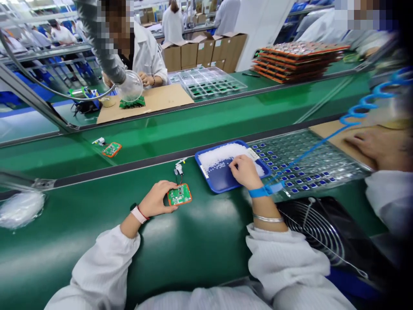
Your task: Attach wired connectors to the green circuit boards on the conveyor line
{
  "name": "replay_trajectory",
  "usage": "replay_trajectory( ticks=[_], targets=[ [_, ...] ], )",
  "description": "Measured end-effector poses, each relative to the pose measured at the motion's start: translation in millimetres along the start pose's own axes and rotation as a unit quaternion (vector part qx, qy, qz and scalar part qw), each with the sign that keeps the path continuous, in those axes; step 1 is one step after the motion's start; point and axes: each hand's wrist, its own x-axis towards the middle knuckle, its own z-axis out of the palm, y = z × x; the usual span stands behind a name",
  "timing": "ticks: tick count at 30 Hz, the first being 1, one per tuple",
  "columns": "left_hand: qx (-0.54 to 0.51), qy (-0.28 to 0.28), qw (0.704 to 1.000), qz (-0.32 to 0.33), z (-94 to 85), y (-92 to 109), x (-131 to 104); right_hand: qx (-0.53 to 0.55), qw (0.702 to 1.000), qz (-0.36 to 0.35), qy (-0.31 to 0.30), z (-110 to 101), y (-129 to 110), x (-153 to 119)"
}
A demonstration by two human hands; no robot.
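Observation:
My left hand [160, 199] grips the left edge of a green circuit board [180, 194] with an orange rim, low over the green table. Wires run from the board's top to a small white connector piece [179, 168]. Over the right part of a blue tray [222, 186], my right hand [244, 171] is closed, thumb and forefinger pinched together; what they hold, if anything, is too small to tell. Small white pieces [222, 155] fill the tray's back part. A blue strap is around my right wrist.
A black fan [316, 228] stands right of my right forearm. Behind it lies a clear tray of blue-marked parts [300, 181], crossed by a coiled blue cord [322, 142]. Another board [112, 149] lies beyond the dark rail. A person's hand rests far right.

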Motion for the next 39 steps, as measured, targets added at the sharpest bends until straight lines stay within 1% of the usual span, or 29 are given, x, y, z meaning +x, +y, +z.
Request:
replay_trajectory(
  ticks=[1,3,4,6,7,8,10,12,15,20,24,29,33,36,38,39],
  targets=[
    [-0.011,0.014,1.000,-0.003,2.0,2.6,-1.0,0.026,1.000,-0.012,0.009,-1.0,-11.0,-0.8],
    [-0.036,0.070,0.997,-0.026,6.7,7.8,1.3,0.110,0.992,-0.057,0.011,0.0,-43.1,-6.7],
    [-0.049,0.105,0.992,-0.044,9.2,10.3,4.1,0.164,0.983,-0.086,-0.003,2.4,-62.6,-12.0],
    [-0.074,0.169,0.980,-0.081,13.8,14.5,10.2,0.257,0.954,-0.138,-0.069,10.5,-101.9,-26.4],
    [-0.087,0.187,0.974,-0.096,15.6,16.1,12.7,0.288,0.940,-0.152,-0.100,15.5,-118.8,-34.4],
    [-0.100,0.194,0.970,-0.106,17.1,17.1,14.4,0.307,0.930,-0.158,-0.127,20.6,-132.3,-41.9],
    [-0.123,0.187,0.968,-0.116,18.7,17.5,15.3,0.325,0.920,-0.151,-0.157,29.5,-148.0,-53.2],
    [-0.139,0.173,0.968,-0.119,19.2,16.3,14.0,0.328,0.920,-0.138,-0.165,35.2,-150.9,-58.3],
    [-0.148,0.167,0.967,-0.119,19.1,13.3,12.1,0.326,0.920,-0.132,-0.170,38.5,-145.0,-58.3],
    [-0.129,0.139,0.974,-0.124,19.6,10.6,13.2,0.312,0.922,-0.129,-0.190,40.9,-140.0,-57.5],
    [-0.108,0.128,0.978,-0.127,21.3,11.2,14.6,0.313,0.919,-0.125,-0.205,43.8,-138.8,-58.7],
    [-0.093,0.100,0.978,-0.154,19.6,12.5,19.9,0.315,0.920,-0.093,-0.213,49.2,-135.1,-57.7],
    [-0.086,0.075,0.980,-0.161,16.2,11.6,22.4,0.297,0.926,-0.084,-0.216,50.0,-140.0,-59.5],
    [-0.080,0.093,0.983,-0.140,16.0,11.9,17.5,0.296,0.930,-0.097,-0.198,40.7,-145.5,-57.0],
    [-0.054,0.095,0.988,-0.113,16.6,13.3,12.0,0.296,0.935,-0.116,-0.158,29.3,-139.5,-48.2],
    [-0.034,0.086,0.991,-0.097,17.0,14.2,9.3,0.291,0.941,-0.117,-0.125,22.7,-131.2,-41.3]
  ],
)
